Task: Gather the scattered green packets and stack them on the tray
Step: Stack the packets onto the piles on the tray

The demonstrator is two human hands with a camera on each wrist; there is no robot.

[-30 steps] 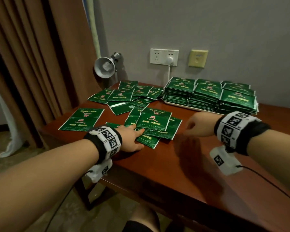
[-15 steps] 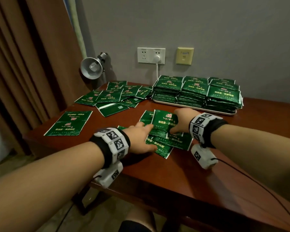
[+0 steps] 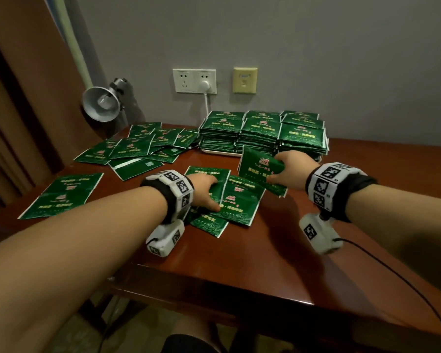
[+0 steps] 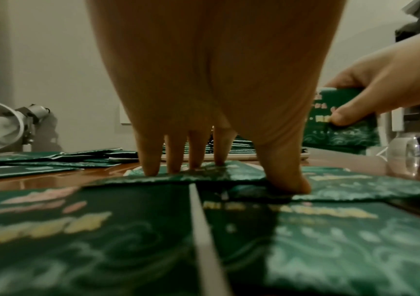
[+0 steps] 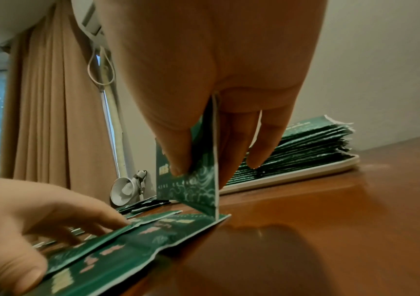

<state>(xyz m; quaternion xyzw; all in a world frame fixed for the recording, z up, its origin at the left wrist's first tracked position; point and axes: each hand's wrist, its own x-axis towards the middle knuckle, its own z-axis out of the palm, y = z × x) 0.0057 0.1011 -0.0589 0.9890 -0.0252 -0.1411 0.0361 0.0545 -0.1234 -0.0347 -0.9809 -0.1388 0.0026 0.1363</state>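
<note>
Since the earlier frame the right hand (image 3: 288, 166) has lifted a packet (image 3: 260, 171), pinching its edge at centre frame, while left of it the left hand (image 3: 204, 191) presses flat, fingers straight, on thin, slippery-looking packets (image 3: 237, 200) below the tray (image 3: 220, 152).

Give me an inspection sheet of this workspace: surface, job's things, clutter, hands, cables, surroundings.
Surface: glossy reddish-brown wooden table, against a grey wall.
Job's things: white tray at the back carrying tall stacks of green foil packets; loose green packets scattered at back left, one lone packet near the left edge, a small overlapping pile in front.
Clutter: nothing seen.
Hands: left hand presses the front pile with fingertips and thumb; right hand pinches a lifted green packet, tilted up.
Cables: black wire from the right wrist unit; white plug lead at the wall socket.
Surroundings: grey clamp lamp, brown curtain, yellowed wall plate.
</note>
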